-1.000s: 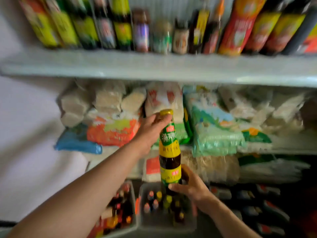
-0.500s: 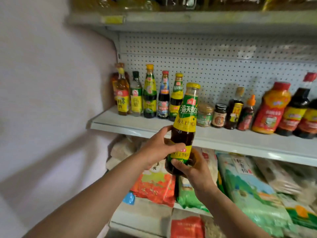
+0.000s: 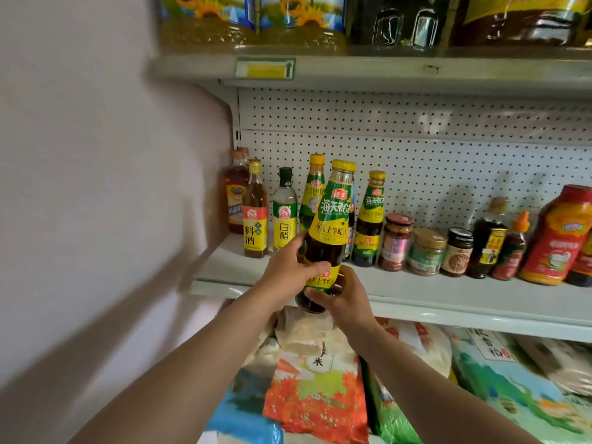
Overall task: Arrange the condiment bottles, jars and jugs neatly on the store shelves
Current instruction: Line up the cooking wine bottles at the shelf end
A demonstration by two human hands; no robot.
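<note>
I hold a dark oyster sauce bottle (image 3: 331, 219) with a yellow cap and green-yellow label, tilted slightly right, in front of the middle shelf (image 3: 448, 293). My left hand (image 3: 288, 270) grips its lower body from the left. My right hand (image 3: 346, 293) curls round its base from below. The bottle's base hangs just in front of the shelf's front edge. Behind it on the shelf stand a cooking wine bottle (image 3: 255, 213), a white vinegar bottle (image 3: 284, 213) and two matching yellow-capped sauce bottles (image 3: 371, 219).
Right along the shelf stand three small jars (image 3: 426, 251), dark sauce bottles (image 3: 488, 238) and a red-orange squeeze bottle (image 3: 557, 238). Oil jugs (image 3: 253, 24) fill the top shelf. Rice bags (image 3: 317, 389) lie on the shelf below. A pale wall (image 3: 96, 187) closes the left side.
The view has risen from the lower shelves and crates to the condiment shelf. Both hands carried the bottle up and toward the shelf; my left hand slid from its neck to its body.
</note>
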